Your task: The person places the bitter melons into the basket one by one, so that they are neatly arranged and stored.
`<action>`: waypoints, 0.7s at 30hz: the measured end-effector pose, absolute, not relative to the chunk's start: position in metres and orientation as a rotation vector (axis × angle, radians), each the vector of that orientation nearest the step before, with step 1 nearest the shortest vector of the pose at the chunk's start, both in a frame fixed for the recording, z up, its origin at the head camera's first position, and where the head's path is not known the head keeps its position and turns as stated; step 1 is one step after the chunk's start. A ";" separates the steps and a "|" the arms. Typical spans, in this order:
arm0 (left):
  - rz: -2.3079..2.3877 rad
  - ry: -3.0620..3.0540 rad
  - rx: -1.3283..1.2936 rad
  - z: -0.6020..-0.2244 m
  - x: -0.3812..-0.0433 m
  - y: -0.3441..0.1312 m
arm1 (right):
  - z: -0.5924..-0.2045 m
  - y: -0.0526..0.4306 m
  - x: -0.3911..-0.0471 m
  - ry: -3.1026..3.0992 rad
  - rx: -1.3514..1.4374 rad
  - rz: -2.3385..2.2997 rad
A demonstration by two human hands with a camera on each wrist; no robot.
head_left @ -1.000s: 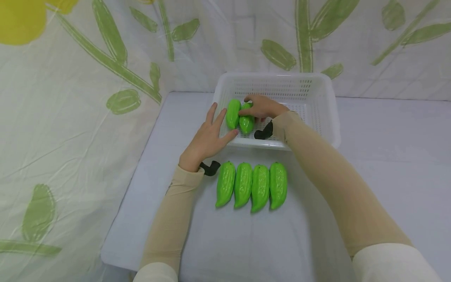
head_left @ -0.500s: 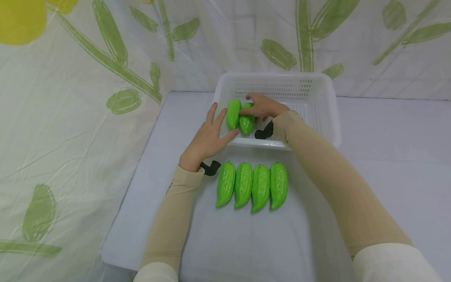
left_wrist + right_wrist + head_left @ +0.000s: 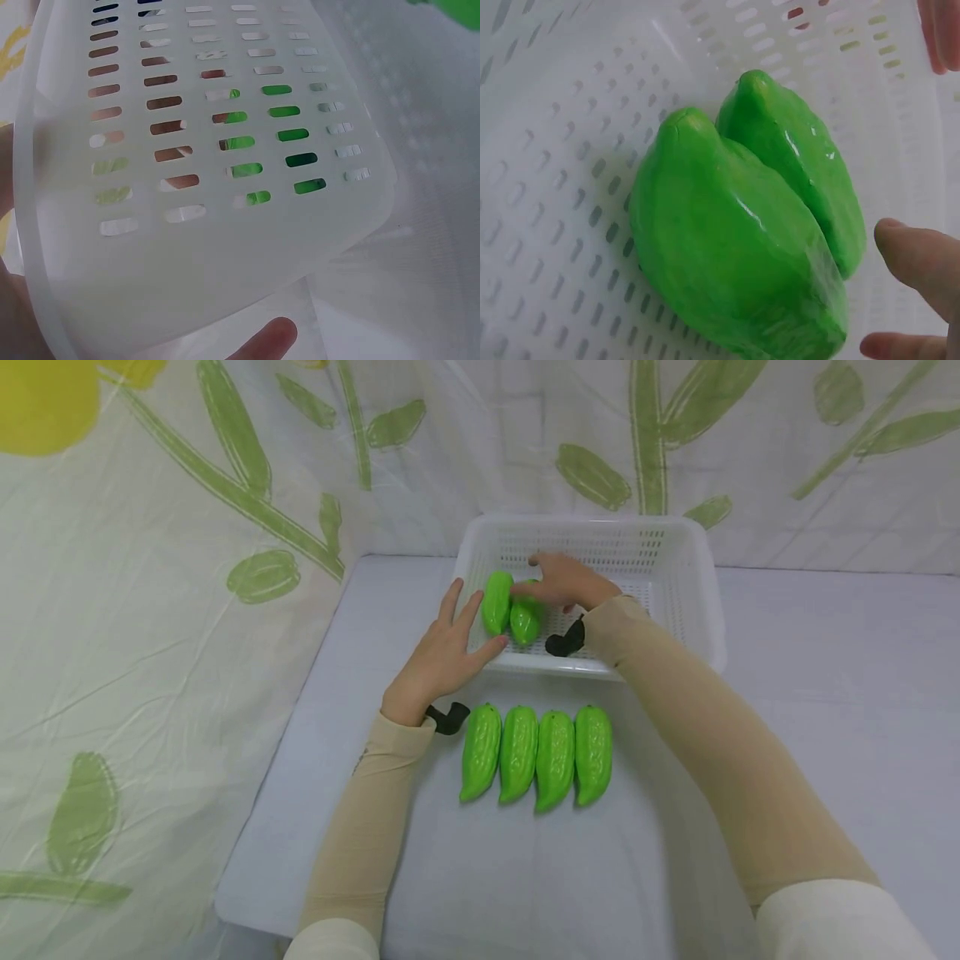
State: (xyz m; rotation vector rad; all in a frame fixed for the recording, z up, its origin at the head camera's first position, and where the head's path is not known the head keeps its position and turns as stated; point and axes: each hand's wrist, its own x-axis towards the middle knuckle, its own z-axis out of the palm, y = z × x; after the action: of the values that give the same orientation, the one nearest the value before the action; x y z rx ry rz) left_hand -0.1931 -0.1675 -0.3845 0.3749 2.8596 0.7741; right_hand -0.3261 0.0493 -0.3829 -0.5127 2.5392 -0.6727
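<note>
Two glossy green bitter melons lie side by side at the left end of a white slotted plastic basket (image 3: 551,667). My right hand (image 3: 566,583) hovers over the right-hand melon (image 3: 525,625). In the right wrist view its fingers (image 3: 919,259) stand apart from that large near melon (image 3: 720,232) and the farther one (image 3: 799,161). Beside the left-hand melon (image 3: 497,602), my left hand (image 3: 438,656) has its fingers spread at the basket's front left corner. The left wrist view shows the thumb (image 3: 270,341) below the basket wall (image 3: 180,270).
Several more bitter melons (image 3: 555,760) lie in a row on the white-covered table (image 3: 817,677), in front of the basket. Black wrist mounts (image 3: 450,718) stick out at both sleeves. A curtain with painted leaves (image 3: 592,477) hangs behind and at the left.
My right hand has risen slightly off the right-hand melon and shifted to the right, its fingers coming away. The melon stays in place. The left hand keeps still.
</note>
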 end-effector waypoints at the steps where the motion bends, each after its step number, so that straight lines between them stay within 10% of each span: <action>1: 0.776 2.860 0.378 -0.385 -0.193 -0.168 | -0.382 0.049 -0.327 2.552 -0.512 -0.675; 21: 0.793 2.856 0.386 -0.386 -0.194 -0.168 | -0.338 0.056 -0.322 2.682 -0.592 -0.745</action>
State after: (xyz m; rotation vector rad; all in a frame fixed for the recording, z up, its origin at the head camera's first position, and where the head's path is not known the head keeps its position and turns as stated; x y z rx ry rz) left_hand -0.1936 -0.1681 -0.3856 0.3857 2.8557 0.7928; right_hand -0.3225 0.0560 -0.3382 -0.5920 2.6824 -0.7454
